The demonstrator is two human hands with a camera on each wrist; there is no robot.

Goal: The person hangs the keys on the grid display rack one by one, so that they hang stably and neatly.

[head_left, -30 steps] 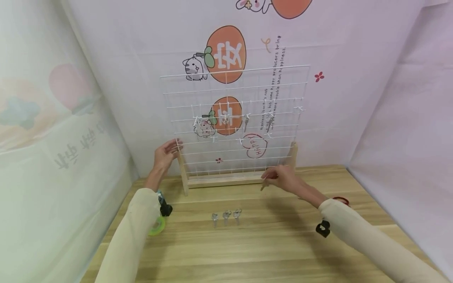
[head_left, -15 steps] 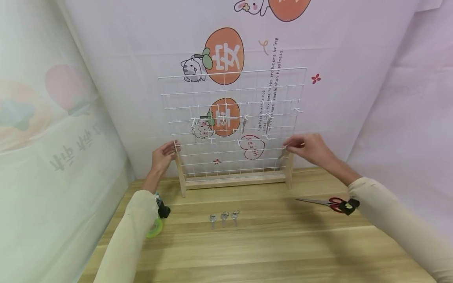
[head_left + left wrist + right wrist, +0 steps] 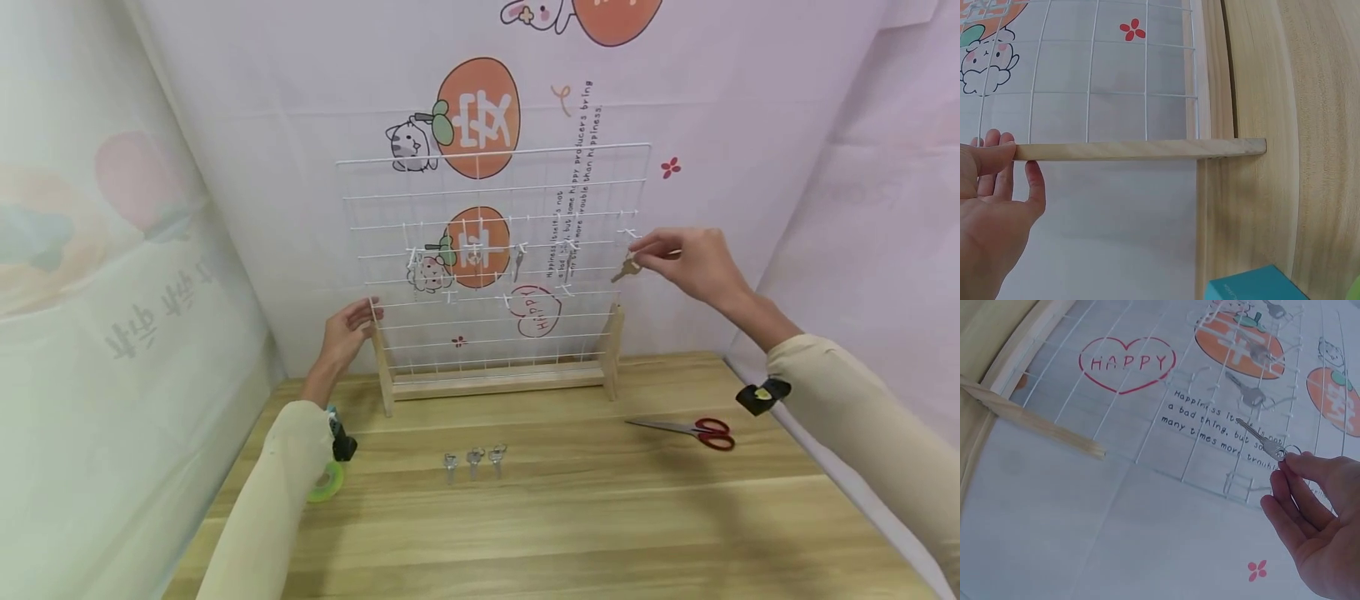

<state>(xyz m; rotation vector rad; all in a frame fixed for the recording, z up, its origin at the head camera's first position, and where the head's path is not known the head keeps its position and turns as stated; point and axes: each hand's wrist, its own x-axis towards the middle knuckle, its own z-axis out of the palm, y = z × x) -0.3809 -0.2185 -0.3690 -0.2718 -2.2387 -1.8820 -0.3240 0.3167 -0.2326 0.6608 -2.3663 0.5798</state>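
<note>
Key [image 3: 1269, 445] pinched in right grip [image 3: 693, 262] near right edge of grid [image 3: 1089, 93]; left grip [image 3: 346, 335] holds wooden upright [image 3: 1138, 149]

Left hand [image 3: 345, 335] grips; right hand [image 3: 693, 262] pinches higher.

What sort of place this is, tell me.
Probably a makeshift tabletop work booth: printed sheets close in a wooden table, with a rack and scissors on it.

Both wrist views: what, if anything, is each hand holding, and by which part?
The right hand pinches a key by its bow end, leaving the blade free. The left hand holds the left wooden upright by its upper end.
</note>
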